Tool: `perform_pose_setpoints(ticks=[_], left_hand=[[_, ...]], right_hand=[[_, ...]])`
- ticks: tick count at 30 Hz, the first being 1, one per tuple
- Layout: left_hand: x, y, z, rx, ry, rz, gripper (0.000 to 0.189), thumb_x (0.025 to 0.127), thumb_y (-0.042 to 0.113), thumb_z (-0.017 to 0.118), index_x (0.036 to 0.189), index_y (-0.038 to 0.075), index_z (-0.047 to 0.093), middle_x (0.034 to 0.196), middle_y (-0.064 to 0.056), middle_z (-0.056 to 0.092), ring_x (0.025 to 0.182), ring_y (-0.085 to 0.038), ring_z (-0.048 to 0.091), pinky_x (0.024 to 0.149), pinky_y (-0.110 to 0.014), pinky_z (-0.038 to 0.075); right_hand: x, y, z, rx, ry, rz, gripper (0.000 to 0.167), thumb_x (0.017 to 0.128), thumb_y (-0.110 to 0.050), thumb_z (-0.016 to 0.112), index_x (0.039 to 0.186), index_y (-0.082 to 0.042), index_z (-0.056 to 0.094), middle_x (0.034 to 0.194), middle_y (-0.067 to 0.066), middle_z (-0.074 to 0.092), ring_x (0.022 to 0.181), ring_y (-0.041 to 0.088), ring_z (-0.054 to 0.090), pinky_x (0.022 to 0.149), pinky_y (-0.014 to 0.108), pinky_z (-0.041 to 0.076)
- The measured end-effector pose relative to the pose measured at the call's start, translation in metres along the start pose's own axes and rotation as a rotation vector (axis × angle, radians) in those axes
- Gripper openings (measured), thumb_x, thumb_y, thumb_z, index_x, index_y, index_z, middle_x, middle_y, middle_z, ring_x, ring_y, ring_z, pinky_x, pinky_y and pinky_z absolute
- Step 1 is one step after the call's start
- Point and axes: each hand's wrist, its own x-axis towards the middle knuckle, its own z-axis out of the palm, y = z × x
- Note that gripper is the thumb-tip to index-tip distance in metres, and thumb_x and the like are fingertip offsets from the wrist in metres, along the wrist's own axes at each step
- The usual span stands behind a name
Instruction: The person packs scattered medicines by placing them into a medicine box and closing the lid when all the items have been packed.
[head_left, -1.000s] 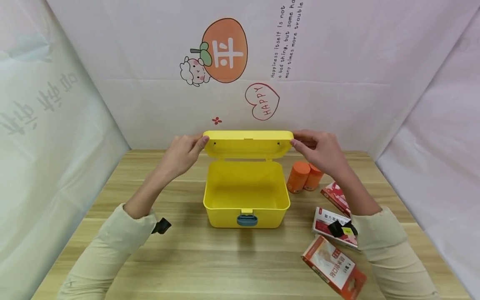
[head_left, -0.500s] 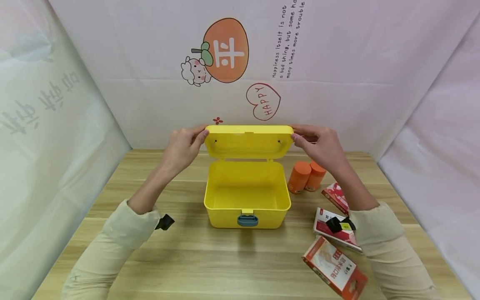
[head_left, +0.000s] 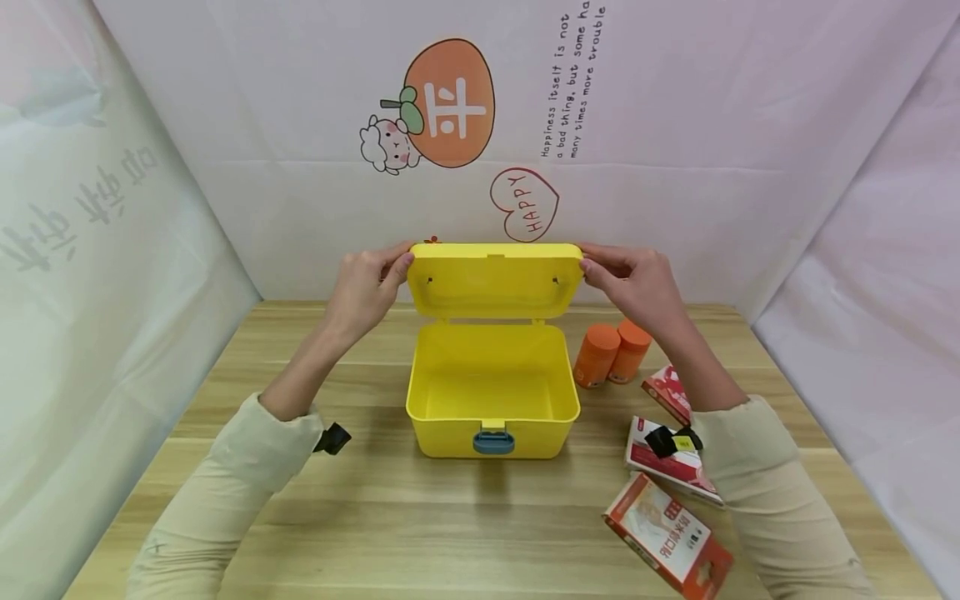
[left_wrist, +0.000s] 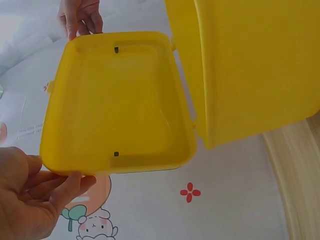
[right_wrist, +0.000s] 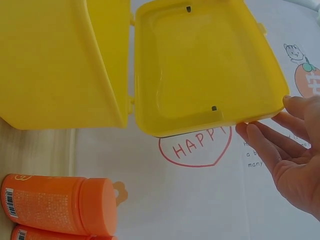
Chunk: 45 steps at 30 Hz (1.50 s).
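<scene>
Your left hand (head_left: 362, 292) gripped the raised lid (head_left: 495, 285) at its left end. The open yellow box (head_left: 450, 438) stood on the table (head_left: 360, 533), left of two orange bottles (head_left: 597, 357). Your right hand (head_left: 643, 287) gripped the lid's right end; three cartons (head_left: 667, 533) lay rightmost.

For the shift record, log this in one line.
left hand: grips yellow rectangular plastic lid | right hand: grips lid | yellow rectangular plastic box: open

- Head view: bright, evenly lit, with a soft shadow on the counter (head_left: 360, 533) in front of the yellow box (head_left: 442, 437).
- Both wrist views: dimmer, greyer, softer in detail.
- Fine print on the orange bottle (right_wrist: 47, 204) blurs past reading.
</scene>
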Motion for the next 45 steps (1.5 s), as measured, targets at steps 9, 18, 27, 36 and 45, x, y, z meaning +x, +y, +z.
perform_pose_setpoints(ticks=[9, 18, 27, 36, 45], left_hand=[[0.009, -0.004, 0.003, -0.022, 0.022, -0.023, 0.036, 0.104, 0.016, 0.051, 0.135, 0.0, 0.06, 0.129, -0.02, 0.066, 0.107, -0.034, 0.071, 0.087, -0.042, 0.06], [0.016, -0.008, 0.005, -0.017, 0.044, -0.034, 0.036, 0.103, 0.012, 0.053, 0.135, -0.003, 0.059, 0.127, -0.023, 0.067, 0.104, -0.035, 0.072, 0.085, -0.043, 0.06], [0.023, -0.012, 0.007, 0.014, 0.067, -0.046, 0.034, 0.102, 0.008, 0.053, 0.134, -0.003, 0.06, 0.122, -0.023, 0.069, 0.098, -0.032, 0.074, 0.083, -0.043, 0.061], [0.03, -0.017, 0.012, 0.016, 0.082, -0.062, 0.034, 0.1, 0.004, 0.054, 0.134, -0.003, 0.06, 0.126, -0.023, 0.066, 0.104, -0.033, 0.073, 0.082, -0.041, 0.062], [0.035, -0.019, 0.016, 0.035, 0.098, -0.058, 0.035, 0.1, 0.003, 0.054, 0.134, -0.003, 0.059, 0.127, -0.022, 0.066, 0.105, -0.032, 0.072, 0.074, -0.035, 0.06]], right_hand=[[0.008, 0.002, 0.001, 0.048, 0.008, 0.013, 0.038, 0.099, -0.032, 0.061, 0.132, -0.014, 0.066, 0.126, 0.01, 0.071, 0.107, 0.025, 0.072, 0.084, 0.016, 0.056], [0.02, 0.004, 0.003, 0.07, 0.029, -0.002, 0.037, 0.098, -0.03, 0.062, 0.131, -0.012, 0.067, 0.125, 0.012, 0.071, 0.107, 0.024, 0.072, 0.084, 0.019, 0.056], [0.029, 0.007, 0.004, 0.087, 0.036, -0.034, 0.036, 0.098, -0.026, 0.063, 0.13, -0.01, 0.067, 0.125, 0.013, 0.071, 0.107, 0.023, 0.072, 0.084, 0.018, 0.057], [0.039, 0.008, 0.005, 0.096, 0.036, -0.002, 0.035, 0.098, -0.022, 0.062, 0.13, -0.009, 0.067, 0.127, 0.013, 0.069, 0.109, 0.024, 0.072, 0.084, 0.02, 0.057], [0.05, 0.008, 0.007, 0.098, 0.062, -0.013, 0.031, 0.096, -0.016, 0.065, 0.125, -0.007, 0.07, 0.122, 0.015, 0.071, 0.106, 0.024, 0.073, 0.08, 0.019, 0.058]])
